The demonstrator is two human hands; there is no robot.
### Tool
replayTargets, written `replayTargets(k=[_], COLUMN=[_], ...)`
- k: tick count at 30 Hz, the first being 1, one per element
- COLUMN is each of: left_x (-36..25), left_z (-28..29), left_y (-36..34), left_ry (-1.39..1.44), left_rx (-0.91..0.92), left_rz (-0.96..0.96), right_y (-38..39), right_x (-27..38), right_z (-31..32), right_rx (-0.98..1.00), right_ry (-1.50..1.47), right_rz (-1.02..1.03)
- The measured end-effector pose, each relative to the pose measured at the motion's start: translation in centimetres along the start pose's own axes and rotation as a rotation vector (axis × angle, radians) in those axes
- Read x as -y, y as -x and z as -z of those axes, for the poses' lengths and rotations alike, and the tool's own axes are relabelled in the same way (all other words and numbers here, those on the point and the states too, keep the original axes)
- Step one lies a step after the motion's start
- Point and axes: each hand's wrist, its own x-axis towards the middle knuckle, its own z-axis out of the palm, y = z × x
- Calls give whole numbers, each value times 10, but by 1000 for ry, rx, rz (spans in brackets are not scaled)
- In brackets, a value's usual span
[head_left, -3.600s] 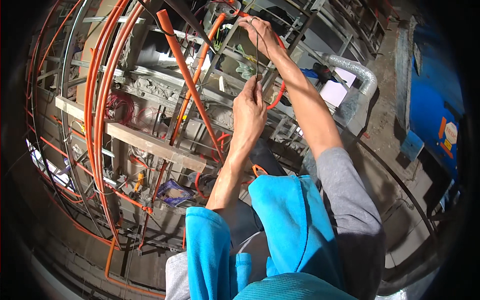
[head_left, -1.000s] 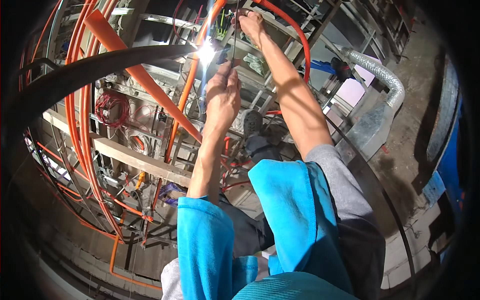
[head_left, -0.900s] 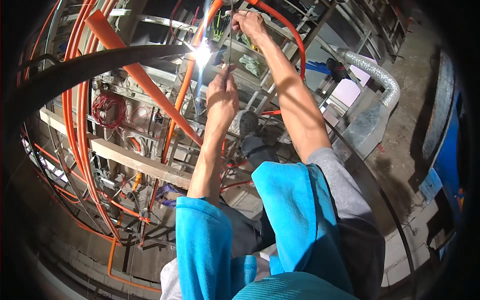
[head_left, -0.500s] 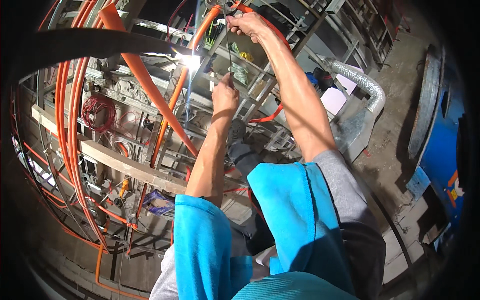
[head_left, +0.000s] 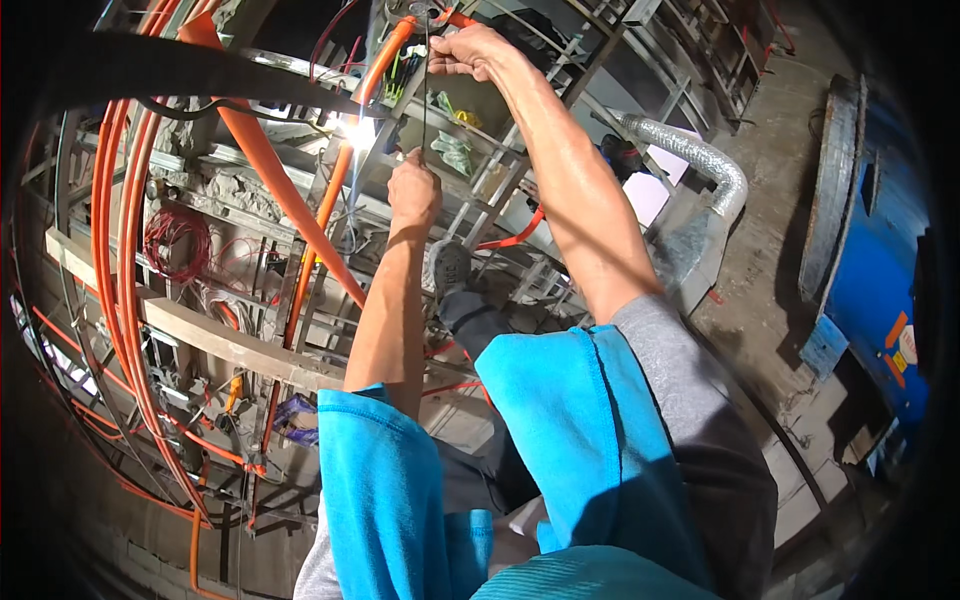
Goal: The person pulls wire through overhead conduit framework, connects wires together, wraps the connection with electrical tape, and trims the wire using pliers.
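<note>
A thin dark cable [head_left: 425, 110] hangs almost straight between my two hands, below a round metal fitting [head_left: 424, 12] at the top edge. My left hand [head_left: 413, 192] is closed in a fist around the cable's lower part. Higher up, my right hand [head_left: 464, 52] reaches in from the right, its fingertips pinched at the cable just under the fitting. Orange corrugated conduit [head_left: 385, 62] runs into the fitting from both sides. What the cable does inside the fitting is too small to make out.
A bright lamp [head_left: 358, 132] shines left of my hands. A thick orange pipe [head_left: 275, 165] slants beside my left forearm. Metal studs, a wooden beam [head_left: 220, 335] and a coil of red wire [head_left: 178, 245] lie below. A silver flexible duct [head_left: 700, 155] curves at right, near a blue panel [head_left: 880, 270].
The whole view has shifted, so the scene sits slightly farther left. My right hand's fingers look straighter at the cable; my left hand keeps its grip lower down.
</note>
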Motion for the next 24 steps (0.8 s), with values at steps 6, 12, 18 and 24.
replayTargets(k=[6, 12, 18, 24], left_x=[19, 24, 8, 1], left_z=[6, -20, -34, -6], left_y=[-10, -12, -12, 3], left_ry=[-101, -84, -76, 68], left_rx=[7, 25, 70, 36], left_rz=[34, -76, -215, -2], right_y=[24, 16, -12, 38], right_x=[17, 31, 38, 30], right_z=[-20, -27, -29, -42], right_rx=[60, 119, -92, -323], right_ry=[-70, 231, 474, 242], right_rz=[-49, -59, -3, -96])
